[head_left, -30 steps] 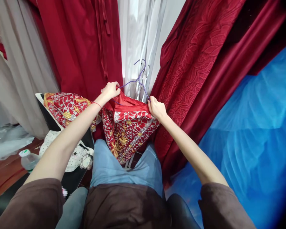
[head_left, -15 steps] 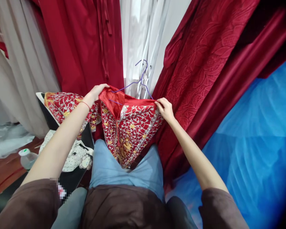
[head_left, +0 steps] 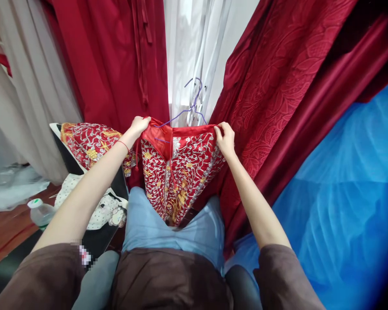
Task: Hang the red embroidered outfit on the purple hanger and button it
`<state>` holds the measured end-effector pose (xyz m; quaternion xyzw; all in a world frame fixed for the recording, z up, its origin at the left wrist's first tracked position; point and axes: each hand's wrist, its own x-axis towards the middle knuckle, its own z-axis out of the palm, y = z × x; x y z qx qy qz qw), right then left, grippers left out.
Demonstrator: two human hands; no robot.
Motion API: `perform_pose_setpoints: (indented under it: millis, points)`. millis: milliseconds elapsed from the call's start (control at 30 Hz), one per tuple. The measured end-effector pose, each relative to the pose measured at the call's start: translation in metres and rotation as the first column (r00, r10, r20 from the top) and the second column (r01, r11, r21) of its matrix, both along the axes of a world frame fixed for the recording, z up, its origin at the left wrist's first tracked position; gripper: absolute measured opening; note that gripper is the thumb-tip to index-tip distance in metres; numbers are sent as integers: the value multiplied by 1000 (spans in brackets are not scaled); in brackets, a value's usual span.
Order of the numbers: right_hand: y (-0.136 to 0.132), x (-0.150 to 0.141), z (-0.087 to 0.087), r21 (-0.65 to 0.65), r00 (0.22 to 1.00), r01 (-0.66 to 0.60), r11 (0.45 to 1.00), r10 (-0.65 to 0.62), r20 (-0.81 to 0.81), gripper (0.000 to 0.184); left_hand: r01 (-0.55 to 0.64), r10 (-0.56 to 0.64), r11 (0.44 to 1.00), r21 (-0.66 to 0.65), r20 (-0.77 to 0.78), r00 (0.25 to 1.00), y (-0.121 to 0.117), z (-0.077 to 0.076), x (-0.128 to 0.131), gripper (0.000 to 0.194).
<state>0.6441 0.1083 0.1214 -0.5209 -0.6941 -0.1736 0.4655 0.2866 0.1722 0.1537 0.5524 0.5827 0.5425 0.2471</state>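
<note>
A red garment (head_left: 177, 172) with gold and silver embroidery hangs in front of me from a thin purple wire hanger (head_left: 189, 110). My left hand (head_left: 138, 127) is closed on the garment's top left corner. My right hand (head_left: 225, 138) is closed on its top right corner. Both hands stretch the top edge flat over the hanger, whose hook sticks up between them. The garment's lower part drapes down onto my lap.
Dark red gowns (head_left: 278, 99) and white fabric (head_left: 194, 56) hang close behind. A blue tulle dress (head_left: 342, 181) fills the right. At left, another embroidered red piece (head_left: 87, 144) lies over a black chair; a plastic bottle (head_left: 40, 213) lies on the wooden floor.
Both hands have moved apart and pulled the garment's top edge straight along the hanger. The cloth, bunched a second ago, now hangs flatter and more upright.
</note>
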Motion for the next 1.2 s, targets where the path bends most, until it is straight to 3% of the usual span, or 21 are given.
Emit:
perform_pose_setpoints:
  millis: [67,133,300,433,500,600,733,900,1033,1200]
  points:
    - [1,-12,-7,-49,977,160,986,-152,149,39,26,-25,996,-84,15,1000,-6,-2,4,19]
    - [1,-28,-17,-24,954,225,974,-215,210,45,71,-71,991,-116,1,997,-15,-5,6,21]
    - [-5,-80,-42,41,932,34,999,-46,358,59,60,-52,998,30,-223,974,-36,-15,10,36]
    - [-11,-107,-44,-6,773,-186,982,150,616,41,71,-48,995,72,-286,957,-45,-20,12,40]
    - [-10,-113,-43,-18,720,-212,977,169,673,33,78,-51,994,75,-308,950,-47,-22,13,41]
    - [-9,-115,-38,-21,718,-181,983,147,681,27,89,-50,990,105,-330,943,-49,-24,14,41]
    - [-18,-116,-20,-14,729,-185,983,147,669,25,112,-55,983,144,-351,935,-50,-29,13,38]
    - [-38,-133,22,-10,812,-127,992,110,573,35,165,-97,972,165,-356,929,-54,-29,13,39]
    - [-34,-144,54,-91,857,-31,995,74,509,43,158,-83,973,166,-388,918,-64,-25,15,34]
    - [-22,-142,79,-326,847,-134,936,279,453,39,180,-101,964,195,-358,928,-69,-27,14,36]
